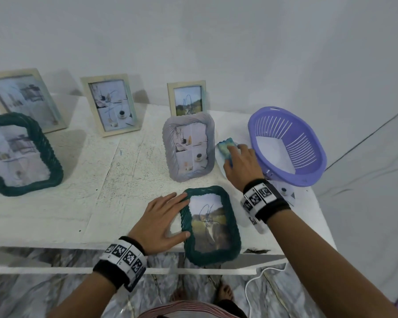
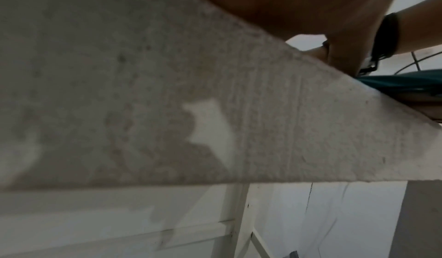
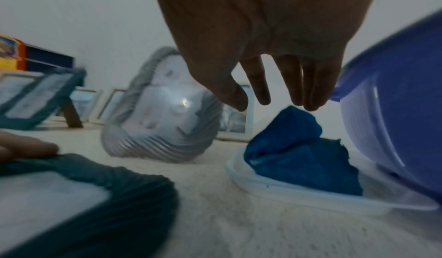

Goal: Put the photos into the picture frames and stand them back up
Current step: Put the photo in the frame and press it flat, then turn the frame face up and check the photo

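left hand (image 1: 161, 220) flat on green frame (image 1: 210, 226), right hand (image 1: 243, 165) open

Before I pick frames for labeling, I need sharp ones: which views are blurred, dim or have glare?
Head view: evenly lit and mostly sharp, with wide-angle bending at the edges. Left wrist view: dim and soft, filled by the shadowed table edge. Right wrist view: blurred throughout, with a bright glare spot on the grey frame and the right hand dark against the wall.

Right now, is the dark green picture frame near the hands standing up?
No, the dark green frame lies flat at the table edge under the left hand.
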The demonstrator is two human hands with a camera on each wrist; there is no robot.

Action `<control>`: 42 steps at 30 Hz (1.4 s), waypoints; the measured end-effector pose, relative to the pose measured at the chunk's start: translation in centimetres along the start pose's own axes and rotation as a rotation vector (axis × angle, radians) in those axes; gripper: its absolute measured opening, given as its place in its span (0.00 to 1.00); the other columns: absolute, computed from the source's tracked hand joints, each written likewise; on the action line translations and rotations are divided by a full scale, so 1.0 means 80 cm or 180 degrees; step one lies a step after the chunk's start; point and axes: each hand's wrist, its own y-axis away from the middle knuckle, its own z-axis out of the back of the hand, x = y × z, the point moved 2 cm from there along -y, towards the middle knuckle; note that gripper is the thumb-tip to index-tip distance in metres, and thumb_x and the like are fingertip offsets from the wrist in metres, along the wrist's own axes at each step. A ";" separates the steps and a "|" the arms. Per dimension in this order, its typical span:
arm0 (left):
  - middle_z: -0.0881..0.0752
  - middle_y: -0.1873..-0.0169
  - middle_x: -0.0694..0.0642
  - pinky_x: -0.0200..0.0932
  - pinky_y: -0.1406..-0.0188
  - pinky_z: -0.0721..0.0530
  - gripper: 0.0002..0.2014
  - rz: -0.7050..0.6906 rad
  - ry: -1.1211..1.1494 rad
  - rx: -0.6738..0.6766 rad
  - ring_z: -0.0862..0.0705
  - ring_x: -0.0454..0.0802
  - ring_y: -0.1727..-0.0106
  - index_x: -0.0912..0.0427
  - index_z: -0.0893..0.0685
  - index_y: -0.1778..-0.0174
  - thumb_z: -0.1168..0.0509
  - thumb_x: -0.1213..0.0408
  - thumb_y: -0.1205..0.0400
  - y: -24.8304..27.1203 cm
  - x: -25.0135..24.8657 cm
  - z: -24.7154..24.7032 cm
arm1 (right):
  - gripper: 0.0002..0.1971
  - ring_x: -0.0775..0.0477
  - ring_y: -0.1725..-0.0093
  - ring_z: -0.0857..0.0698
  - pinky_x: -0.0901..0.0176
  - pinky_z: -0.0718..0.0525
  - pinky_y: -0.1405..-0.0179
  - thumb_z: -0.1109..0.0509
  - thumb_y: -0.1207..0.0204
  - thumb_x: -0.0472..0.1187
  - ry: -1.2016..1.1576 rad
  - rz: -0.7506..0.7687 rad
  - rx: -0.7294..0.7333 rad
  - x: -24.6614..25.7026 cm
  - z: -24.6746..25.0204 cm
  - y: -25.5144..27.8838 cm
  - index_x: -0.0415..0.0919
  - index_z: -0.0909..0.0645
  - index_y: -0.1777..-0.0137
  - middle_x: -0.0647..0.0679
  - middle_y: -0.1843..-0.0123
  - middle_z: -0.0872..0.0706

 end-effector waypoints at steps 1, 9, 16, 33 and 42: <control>0.47 0.15 0.38 0.52 0.17 0.49 0.39 0.0001 -0.0008 -0.0013 0.51 0.41 0.15 0.45 0.41 0.15 0.49 0.28 0.20 0.000 0.001 0.000 | 0.18 0.33 0.42 0.24 0.44 0.24 0.42 0.40 0.20 0.42 0.0178 -0.0031 0.0068 0.001 -0.004 -0.014 0.38 0.28 0.31 0.34 0.36 0.23; 0.46 0.15 0.38 0.51 0.18 0.48 0.39 0.0002 0.0000 -0.0080 0.48 0.42 0.15 0.45 0.39 0.16 0.47 0.28 0.20 -0.001 0.004 -0.001 | 0.18 0.30 0.36 0.25 0.42 0.22 0.43 0.40 0.20 0.35 0.0156 -0.0638 0.0708 -0.010 -0.045 -0.059 0.38 0.31 0.31 0.32 0.34 0.25; 0.46 0.15 0.38 0.53 0.18 0.46 0.39 -0.0003 -0.0027 -0.0050 0.49 0.41 0.15 0.44 0.41 0.15 0.47 0.28 0.20 0.000 0.004 -0.003 | 0.20 0.30 0.44 0.22 0.44 0.22 0.45 0.41 0.21 0.34 -0.0462 -0.0490 0.0428 -0.007 -0.024 -0.034 0.42 0.29 0.28 0.32 0.41 0.23; 0.26 0.25 0.54 0.61 0.27 0.34 0.25 -0.0034 -0.0773 -0.0365 0.25 0.58 0.32 0.49 0.24 0.25 0.50 0.43 0.15 -0.013 -0.011 -0.004 | 0.19 0.40 0.49 0.24 0.54 0.23 0.53 0.43 0.17 0.44 -0.0166 0.0393 0.1010 0.033 -0.043 0.134 0.47 0.29 0.27 0.41 0.37 0.27; 0.27 0.24 0.52 0.67 0.26 0.34 0.26 0.0111 -0.0700 -0.0271 0.25 0.58 0.30 0.47 0.23 0.26 0.47 0.42 0.18 -0.015 -0.014 -0.001 | 0.21 0.36 0.53 0.18 0.49 0.15 0.53 0.32 0.23 0.34 -0.0293 0.1236 0.1312 0.050 -0.033 0.154 0.40 0.24 0.30 0.36 0.42 0.24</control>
